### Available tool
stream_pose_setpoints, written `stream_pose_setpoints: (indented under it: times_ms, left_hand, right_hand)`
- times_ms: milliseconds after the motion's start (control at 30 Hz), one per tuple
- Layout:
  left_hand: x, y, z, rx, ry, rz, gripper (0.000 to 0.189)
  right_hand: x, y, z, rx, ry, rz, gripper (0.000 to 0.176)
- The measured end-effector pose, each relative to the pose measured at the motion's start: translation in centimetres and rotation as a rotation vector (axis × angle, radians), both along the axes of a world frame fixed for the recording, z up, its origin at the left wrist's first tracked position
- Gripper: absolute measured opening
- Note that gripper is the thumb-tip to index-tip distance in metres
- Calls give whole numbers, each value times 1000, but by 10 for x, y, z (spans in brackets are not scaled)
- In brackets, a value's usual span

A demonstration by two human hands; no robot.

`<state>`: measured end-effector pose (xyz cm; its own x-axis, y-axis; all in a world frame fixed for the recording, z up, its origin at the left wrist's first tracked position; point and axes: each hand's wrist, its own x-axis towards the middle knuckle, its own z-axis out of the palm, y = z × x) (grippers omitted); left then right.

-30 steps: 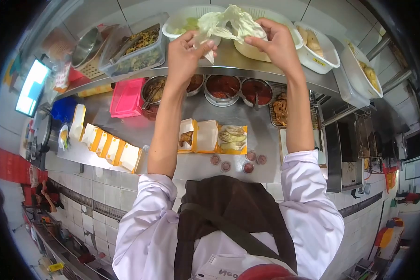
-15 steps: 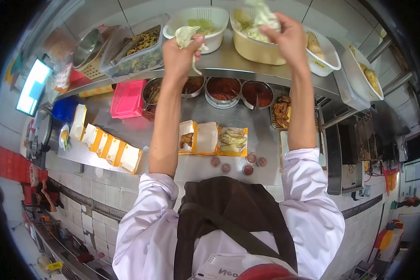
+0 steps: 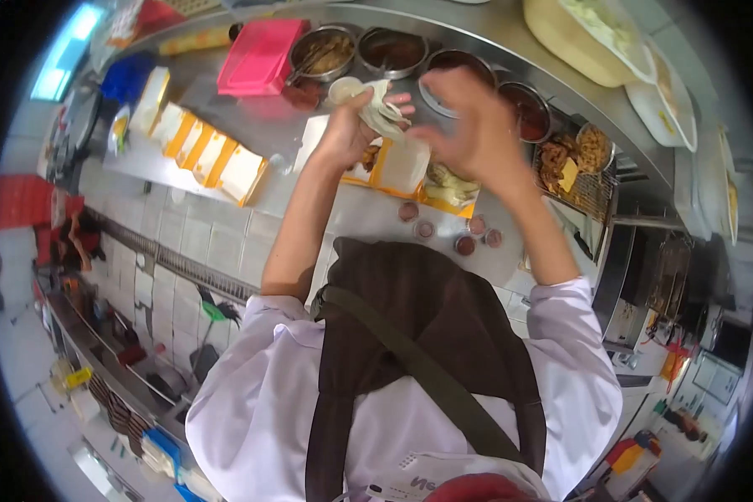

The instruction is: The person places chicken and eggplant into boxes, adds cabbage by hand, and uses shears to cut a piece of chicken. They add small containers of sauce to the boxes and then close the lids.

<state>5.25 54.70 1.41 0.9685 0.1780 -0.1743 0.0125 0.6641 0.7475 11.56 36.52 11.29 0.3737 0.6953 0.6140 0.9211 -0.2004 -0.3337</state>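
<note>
My left hand (image 3: 350, 130) is closed around pale green cabbage leaves (image 3: 382, 115), held above the counter. To its right, my right hand (image 3: 474, 125) is blurred by motion, its thumb and fingers apart with nothing visible between them. Below the hands stand open orange-and-white food boxes (image 3: 403, 170). One has a browned piece of fried food (image 3: 370, 156), partly hidden by the left hand. In the box at the right lie pale green vegetable pieces (image 3: 452, 186), partly covered by my right hand. Several small cups of red sauce (image 3: 464, 245) stand nearer me.
Metal pots of food (image 3: 393, 52) line the back, below a steel shelf (image 3: 494, 33) holding a cream basin (image 3: 560, 46). A pink container (image 3: 263, 54) and more open boxes (image 3: 213, 159) are at the left. Fried food (image 3: 556, 163) lies on a rack at the right.
Both hands have come down from the shelf basins to above the food boxes. The leaf in my right hand is no longer seen there. The view has tilted down and turned.
</note>
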Motion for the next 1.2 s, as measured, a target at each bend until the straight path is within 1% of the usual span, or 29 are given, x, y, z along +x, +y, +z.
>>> stream_pose_setpoints:
  times_ms: [33, 67, 133, 167, 233, 267, 333, 367, 400, 467, 500, 533, 567, 600, 633, 700, 733, 800, 833, 900, 933, 1000, 1033, 1100, 1133, 1200]
  left_hand:
    - [-5, 4, -17, -68, 35, -31, 40]
    - [-6, 7, -33, -123, 85, 10, 39]
    - [-4, 18, -57, -2, 194, -7, 38]
    - [-1, 25, -74, -7, 200, 1, 38]
    - [5, 39, -105, 66, 195, 44, 36]
    - [6, 46, -109, 60, 199, 50, 36]
    - [6, 56, -116, 236, 89, 70, 35]
    - [4, 61, -120, 571, 137, 143, 41]
    - [9, 70, -133, 568, 136, 144, 41]
    - [25, 89, -181, 1106, 112, 170, 45]
    - [28, 95, -201, 1260, 53, 239, 41]
    - [26, 94, -191, 1257, 53, 237, 41]
    - [20, 90, -171, 1338, 125, 153, 38]
    - [19, 88, -163, 1416, 198, 67, 35]
    - [22, 91, -170, 1414, 194, 64, 35]
    - [24, 96, -186, 1497, 270, 39, 28]
    - [24, 96, -191, 1496, 268, 34, 28]
    - [25, 96, -196, 1646, 322, 105, 24]
    - [27, 97, -196, 1647, 319, 100, 24]
    - [29, 99, -194, 1623, 387, 51, 22]
    - [27, 100, -191, 1623, 386, 44, 22]
    - [26, 105, -183, 1523, 230, 81, 20]
    - [23, 106, -178, 1526, 229, 75, 20]
    - [20, 111, -173, 1317, 234, 58, 18]
    - [20, 116, -180, 1320, 233, 55, 18]
    - [22, 119, -193, 1190, -90, 45, 17]
  right_hand:
    - [-6, 17, -38, -110, 147, 29, 40]
    - [-4, 34, -76, -219, 292, 54, 41]
    - [17, 68, -144, -229, 406, 94, 35]
    - [25, 83, -170, -234, 411, 102, 35]
    - [41, 109, -208, -66, 822, 222, 29]
    - [48, 123, -224, -74, 826, 226, 29]
    - [54, 142, -234, -55, 1263, 239, 22]
    - [59, 145, -237, -21, 1498, 316, 20]
    - [63, 147, -237, -24, 1498, 315, 20]
    - [71, 153, -236, -13, 1814, 204, 24]
    - [70, 158, -245, -87, 1647, 150, 20]
    - [76, 159, -263, -87, 1648, 147, 20]
    - [85, 159, -286, -191, 1239, 126, 17]
    - [88, 158, -288, -283, 829, 103, 16]
    - [90, 157, -291, -283, 828, 98, 16]
    - [88, 153, -290, -349, 483, 32, 12]
    - [82, 152, -284, -349, 485, 28, 12]
    - [74, 153, -278, -462, 234, -53, 10]
    - [73, 153, -277, -461, 237, -57, 10]
    - [73, 151, -279, -451, 116, -72, 11]
    - [74, 151, -281, -452, 121, -75, 11]
    - [81, 154, -282, -371, 562, 27, 14]
    - [85, 153, -282, -368, 566, 23, 14]
    - [96, 151, -280, -407, 893, 138, 17]
    - [98, 149, -280, -403, 894, 136, 17]
    - [97, 145, -277, -530, 664, 134, 13]
